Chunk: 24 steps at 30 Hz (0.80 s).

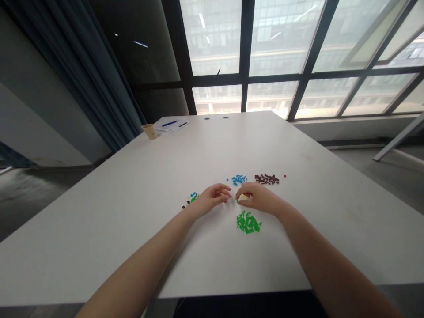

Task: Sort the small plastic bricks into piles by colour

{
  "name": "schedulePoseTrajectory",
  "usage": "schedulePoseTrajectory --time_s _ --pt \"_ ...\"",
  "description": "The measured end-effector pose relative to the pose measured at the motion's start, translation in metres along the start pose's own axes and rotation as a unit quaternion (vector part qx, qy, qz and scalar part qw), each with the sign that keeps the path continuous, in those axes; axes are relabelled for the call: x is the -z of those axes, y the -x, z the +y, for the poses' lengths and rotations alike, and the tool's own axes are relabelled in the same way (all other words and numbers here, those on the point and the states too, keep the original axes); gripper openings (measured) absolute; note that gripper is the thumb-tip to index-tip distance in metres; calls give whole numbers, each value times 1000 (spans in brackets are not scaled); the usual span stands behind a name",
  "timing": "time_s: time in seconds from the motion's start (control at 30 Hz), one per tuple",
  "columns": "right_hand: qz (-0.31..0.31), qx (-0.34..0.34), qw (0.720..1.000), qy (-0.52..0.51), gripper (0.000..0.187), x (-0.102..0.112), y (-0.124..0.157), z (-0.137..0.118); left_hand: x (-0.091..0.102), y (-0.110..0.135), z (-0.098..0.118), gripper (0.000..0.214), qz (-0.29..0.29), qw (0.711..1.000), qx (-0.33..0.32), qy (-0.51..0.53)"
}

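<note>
My right hand (260, 197) is closed in a pinch, with a speck of green at its fingertips that looks like a small green plastic piece (237, 201). Just left of it, my left hand (211, 199) hovers low over the table with curved fingers, thumb and forefinger apart and nothing plainly between them. A pile of green pieces (248, 222) lies in front of the right hand. Behind the hands are blue pieces (239, 179) and dark brown pieces (266, 179). Pale yellow pieces (245, 197) show partly under the right hand. A mixed pile (192, 198) is partly hidden by the left hand.
All of this lies on a long white table (132, 212). One red piece (285, 176) sits apart at the right. At the far left corner stand a paper cup (150, 131) and papers (174, 126) with a blue pen (169, 123). Windows rise beyond.
</note>
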State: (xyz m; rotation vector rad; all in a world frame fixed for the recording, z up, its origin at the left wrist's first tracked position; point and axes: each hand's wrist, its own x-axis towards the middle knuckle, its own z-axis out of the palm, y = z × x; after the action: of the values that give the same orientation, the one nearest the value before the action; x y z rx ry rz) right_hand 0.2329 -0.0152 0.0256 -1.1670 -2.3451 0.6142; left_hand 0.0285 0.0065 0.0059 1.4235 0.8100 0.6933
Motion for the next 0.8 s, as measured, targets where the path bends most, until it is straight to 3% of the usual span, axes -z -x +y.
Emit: schedulePoseTrajectory --time_s 0.1,0.17,0.4,0.6,0.7,0.8 --pt "-101 -72 992 21 15 3 3 13 5 -1 0 29 26 999 15 -22" --pt "-134 -109 984 31 16 4 5 19 7 -2 -1 28 31 999 17 -29" --pt "-154 -128 979 24 20 8 6 18 11 -2 -1 29 16 999 7 -49" --pt "-144 -137 980 27 22 8 9 19 41 -3 5 26 119 980 -25 -156" --pt "-159 -130 979 22 24 6 9 19 58 -2 6 25 163 958 1 -234" --pt "-141 -133 981 20 24 4 9 18 69 2 5 22 133 933 57 -330"
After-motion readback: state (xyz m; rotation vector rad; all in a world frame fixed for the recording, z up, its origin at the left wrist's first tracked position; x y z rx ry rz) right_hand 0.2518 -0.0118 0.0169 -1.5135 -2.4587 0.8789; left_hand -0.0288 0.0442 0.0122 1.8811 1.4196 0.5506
